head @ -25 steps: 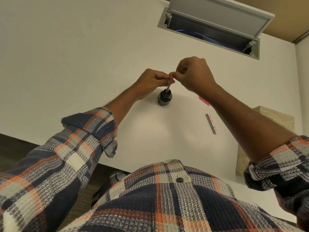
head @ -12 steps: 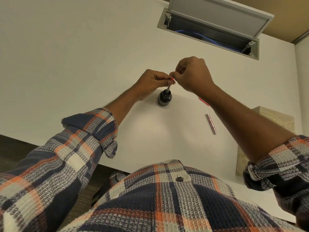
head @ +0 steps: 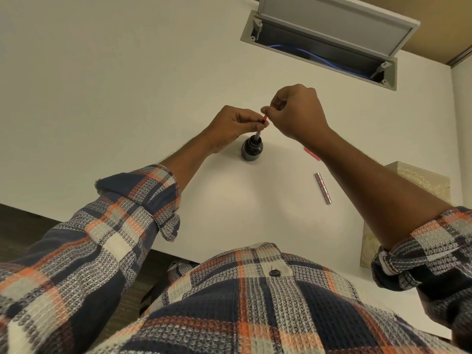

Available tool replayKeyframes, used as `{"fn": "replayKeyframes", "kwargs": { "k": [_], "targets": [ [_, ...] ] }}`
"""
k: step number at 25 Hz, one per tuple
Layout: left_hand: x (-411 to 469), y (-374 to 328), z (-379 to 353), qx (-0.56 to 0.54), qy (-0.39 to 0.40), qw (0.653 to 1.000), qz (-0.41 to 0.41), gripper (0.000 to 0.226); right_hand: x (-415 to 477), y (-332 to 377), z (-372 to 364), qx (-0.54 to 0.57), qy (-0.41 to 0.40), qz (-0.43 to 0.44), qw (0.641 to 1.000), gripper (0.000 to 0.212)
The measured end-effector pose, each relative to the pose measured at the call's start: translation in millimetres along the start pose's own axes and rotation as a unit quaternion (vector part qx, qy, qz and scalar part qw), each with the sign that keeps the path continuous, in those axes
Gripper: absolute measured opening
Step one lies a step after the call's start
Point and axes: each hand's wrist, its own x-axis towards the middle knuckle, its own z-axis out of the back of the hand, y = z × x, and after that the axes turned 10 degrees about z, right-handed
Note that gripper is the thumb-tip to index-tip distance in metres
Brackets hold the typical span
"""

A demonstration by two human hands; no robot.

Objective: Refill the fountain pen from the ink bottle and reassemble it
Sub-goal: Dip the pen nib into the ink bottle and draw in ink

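Observation:
A small dark ink bottle (head: pixel 251 149) stands open on the white table (head: pixel 127 103). The pen's inner section (head: pixel 259 132) stands upright with its lower end inside the bottle's mouth. My left hand (head: pixel 235 123) pinches its middle. My right hand (head: pixel 296 112) pinches the red knob at its top end. A metallic pink pen piece (head: pixel 323 188) lies on the table to the right. A red pen piece (head: pixel 312 154) lies partly hidden behind my right forearm.
An open cable hatch (head: pixel 324 44) with blue wires is set into the table at the far right. A beige patterned box (head: pixel 419 180) stands by my right arm. The table's near edge runs under my left sleeve.
Both hands stay at the pen over the bottle. My right hand's fingers have shifted slightly at the red knob; nothing else has moved.

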Motion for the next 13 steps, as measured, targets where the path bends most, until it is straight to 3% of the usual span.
{"fn": "replayKeyframes", "kwargs": {
  "k": [13],
  "targets": [
    [2.3, 2.4, 0.3, 0.012, -0.014, 1.0, 0.012, 0.018, 0.8, -1.1, -1.1, 0.01, -0.002, 0.014, 1.0, 0.03]
  ]
}}
